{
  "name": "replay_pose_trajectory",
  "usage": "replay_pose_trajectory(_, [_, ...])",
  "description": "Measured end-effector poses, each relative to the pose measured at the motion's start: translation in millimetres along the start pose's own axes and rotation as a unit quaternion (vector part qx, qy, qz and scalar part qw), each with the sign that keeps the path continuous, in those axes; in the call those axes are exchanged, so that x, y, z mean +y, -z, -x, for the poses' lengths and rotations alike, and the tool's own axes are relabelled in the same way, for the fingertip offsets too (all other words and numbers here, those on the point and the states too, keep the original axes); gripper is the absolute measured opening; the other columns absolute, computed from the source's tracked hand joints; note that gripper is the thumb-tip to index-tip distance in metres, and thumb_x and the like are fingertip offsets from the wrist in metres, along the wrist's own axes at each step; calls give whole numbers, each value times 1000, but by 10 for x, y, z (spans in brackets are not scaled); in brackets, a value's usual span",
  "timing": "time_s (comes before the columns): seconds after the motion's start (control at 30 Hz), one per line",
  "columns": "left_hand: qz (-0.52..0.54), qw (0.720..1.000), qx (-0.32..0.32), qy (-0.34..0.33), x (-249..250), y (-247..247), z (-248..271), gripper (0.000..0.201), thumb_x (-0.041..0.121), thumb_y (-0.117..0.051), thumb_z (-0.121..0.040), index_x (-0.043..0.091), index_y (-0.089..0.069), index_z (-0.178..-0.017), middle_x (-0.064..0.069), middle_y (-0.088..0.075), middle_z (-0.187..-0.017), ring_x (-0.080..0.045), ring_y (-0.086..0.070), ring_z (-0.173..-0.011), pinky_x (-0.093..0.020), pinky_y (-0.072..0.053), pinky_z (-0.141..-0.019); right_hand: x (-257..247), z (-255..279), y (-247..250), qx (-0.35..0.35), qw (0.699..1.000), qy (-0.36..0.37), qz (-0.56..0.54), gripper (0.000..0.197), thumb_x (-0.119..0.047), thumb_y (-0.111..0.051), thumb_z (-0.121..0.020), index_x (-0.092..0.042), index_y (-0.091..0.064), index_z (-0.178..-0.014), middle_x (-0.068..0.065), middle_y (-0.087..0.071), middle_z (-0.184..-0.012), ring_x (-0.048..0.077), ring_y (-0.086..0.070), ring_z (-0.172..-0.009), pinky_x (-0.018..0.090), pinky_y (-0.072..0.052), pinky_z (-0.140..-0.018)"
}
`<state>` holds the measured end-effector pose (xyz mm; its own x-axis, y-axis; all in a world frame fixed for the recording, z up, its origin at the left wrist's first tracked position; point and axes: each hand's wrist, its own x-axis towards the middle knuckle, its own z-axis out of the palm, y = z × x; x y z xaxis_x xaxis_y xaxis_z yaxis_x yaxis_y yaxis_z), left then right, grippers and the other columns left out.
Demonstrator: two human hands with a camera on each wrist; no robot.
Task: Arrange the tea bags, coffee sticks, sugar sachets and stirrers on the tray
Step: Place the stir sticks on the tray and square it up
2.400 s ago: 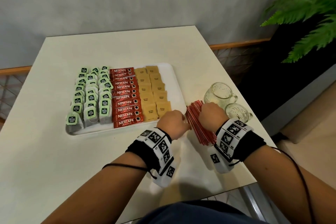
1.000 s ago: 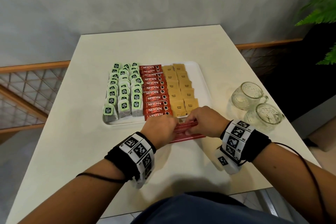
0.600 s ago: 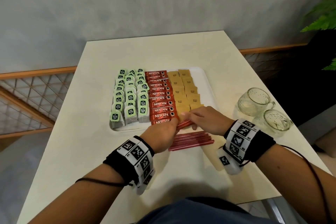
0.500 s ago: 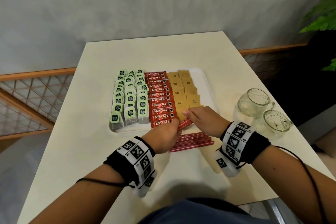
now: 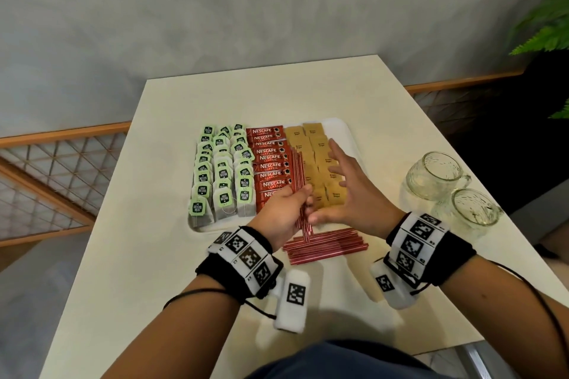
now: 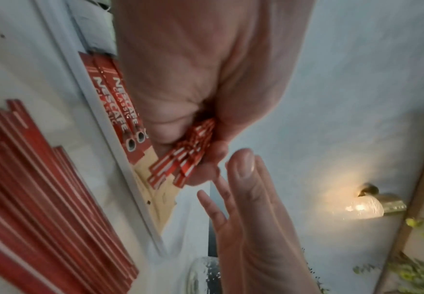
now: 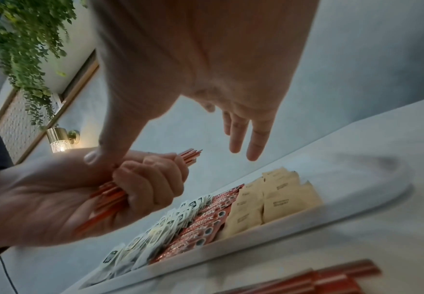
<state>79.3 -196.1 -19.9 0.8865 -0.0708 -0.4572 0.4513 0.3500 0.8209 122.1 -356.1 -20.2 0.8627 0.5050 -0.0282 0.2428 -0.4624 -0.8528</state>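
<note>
I see a smooth, matt cream desk (image 5: 172, 255). On it sits a white tray (image 5: 349, 135) that looks like smooth plastic with a soft shine. The coffee sticks (image 5: 271, 160) are glossy red foil. The sugar sachets (image 5: 320, 148) are matt brown paper. The tea bags (image 5: 221, 175) look like soft, thin paper with little card tags. The red stirrers (image 5: 326, 244) on the desk are shiny and smooth. Two mugs (image 5: 437, 175) are clear bumpy glass. The wall (image 5: 246, 9) is grey and a bit rough. The rail (image 5: 61, 135) looks like wood.
</note>
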Motion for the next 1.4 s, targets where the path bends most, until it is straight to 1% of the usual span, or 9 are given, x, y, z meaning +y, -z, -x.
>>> replay_pose_trajectory(0.3, [135,991,-4,13,69,-45,-22,11,13,-46,-102,7,-52,-95,0,-48,-61,-13,-51,-51,-28,-54,-51,-110,27,-83,-52,997,52,14,136,-34,-92,-55,-48,4,-149,-11,-16,-154,8,-24,-143,45,-31,-116])
replay_pose_trajectory(0.47, [140,990,3,17,44,-48,-20,12,12,-47,-102,6,-53,-93,-1,-48,-59,-13,-52,-50,-27,-54,-50,-84,52,-97,-98,994,50,9,137,-37,-92,-55,-49,6,-149,-19,-13,-152,4,-20,-144,35,-27,-116])
replay_pose_trajectory(0.6, [111,994,0,24,7,-75,-12,21,16,-49,-101,8,-53,-82,-1,-53,-56,-15,-57,-49,-26,-49,-46,-76,24,-107,-70,997,37,2,127,-34,-89,-63,-44,2,-151,-15,-16,-152,4,-21,-142,42,-30,-116])
replay_pose_trajectory(0.8, [49,997,-39,43,-26,-89,15,26,16,-49,-101,10,-53,-76,3,-47,-55,-8,-45,-46,-19,-42,-45,-73,20,-136,-79,997,19,-7,134,-51,-88,-53,-53,9,-147,-16,-5,-156,7,-12,-145,45,-25,-118])
replay_pose_trajectory(0.93, [1,982,-165,96,44,63,108,33,17,-44,-102,17,-60,-73,7,-41,-57,-5,-35,-44,-15,-32,-41,-44,9,29,-33,997,13,-74,113,-76,-65,-63,-47,0,-150,-22,0,-157,2,-6,-146,38,-16,-119])
replay_pose_trajectory(1.03, [-32,969,-211,128,61,121,138,32,17,-46,-101,18,-63,-74,7,-39,-59,-5,-33,-45,-15,-29,-42,-6,-106,186,4,985,-18,-172,85,-81,-44,-76,-43,-22,-149,-15,-25,-157,-1,-23,-143,42,-20,-120])
replay_pose_trajectory(1.17, [-76,963,-214,145,42,89,165,21,18,-48,-100,15,-51,-80,7,-37,-57,-4,-33,-42,-16,-29,-40,-41,-113,266,-93,981,-44,-164,48,-58,-34,-97,-34,-59,-130,-11,-61,-132,2,-52,-125,38,-34,-114])
replay_pose_trajectory(1.3, [-196,950,-214,113,25,129,162,20,21,-51,-100,17,-49,-81,6,-35,-59,-5,-30,-43,-18,-25,-41,-84,-95,289,-67,991,-23,-115,46,-42,-30,-102,-21,-62,-127,-8,-67,-123,0,-58,-118,23,-38,-105])
replay_pose_trajectory(1.4, [-339,917,-197,69,109,53,175,13,28,-55,-98,17,-53,-92,9,-41,-55,-5,-36,-41,-19,-31,-40,-119,-84,188,-31,999,12,41,49,-44,-33,-102,-20,-75,-97,-7,-73,-93,4,-68,-87,27,-51,-85])
